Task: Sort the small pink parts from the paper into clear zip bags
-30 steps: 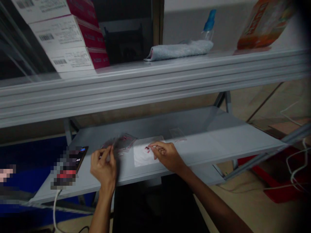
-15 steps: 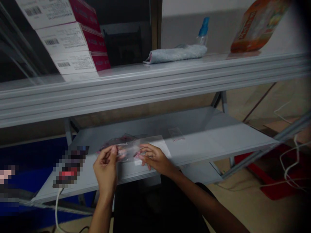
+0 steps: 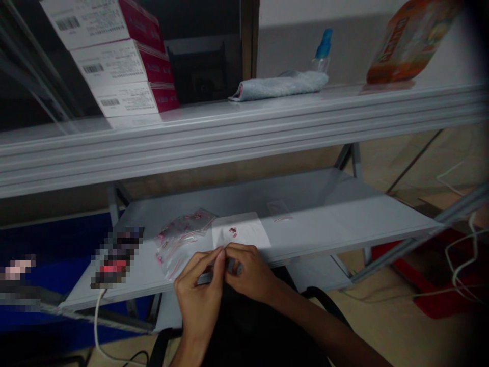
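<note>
Fingertips (image 3: 220, 252) of both hands closed together at lower centre, pinched on a small grey strip (image 3: 206, 278); its exact form is hidden by the fingers. Left hand (image 3: 197, 291) curled, thumb and forefinger pressing in from the left side of the pinch. Right hand (image 3: 250, 272) also curled, fingers folded toward the left hand, a dark part of the held item showing between them. Both hands just over the front edge of a grey metal lower shelf (image 3: 324, 221).

Just above the hands, upper left of them: a loose heap of clear zip bags (image 3: 183, 239) with pink-red print, touching the left hand's fingers or nearly so. To their right, a white sheet (image 3: 240, 229) lying flat, a tiny red item (image 3: 232, 232) on it. Further right, one clear bag (image 3: 278, 209) lies alone.

Left end of shelf: a flat device (image 3: 116, 257), blurred out, white cable (image 3: 97, 318) trailing down.

Upper shelf, across the top: stacked labelled boxes (image 3: 122, 63) upper left, folded grey cloth (image 3: 278, 86), blue-capped spray bottle (image 3: 323, 51), orange carton (image 3: 410, 43) upper right. Red crate (image 3: 431, 275) on the floor, lower right.
</note>
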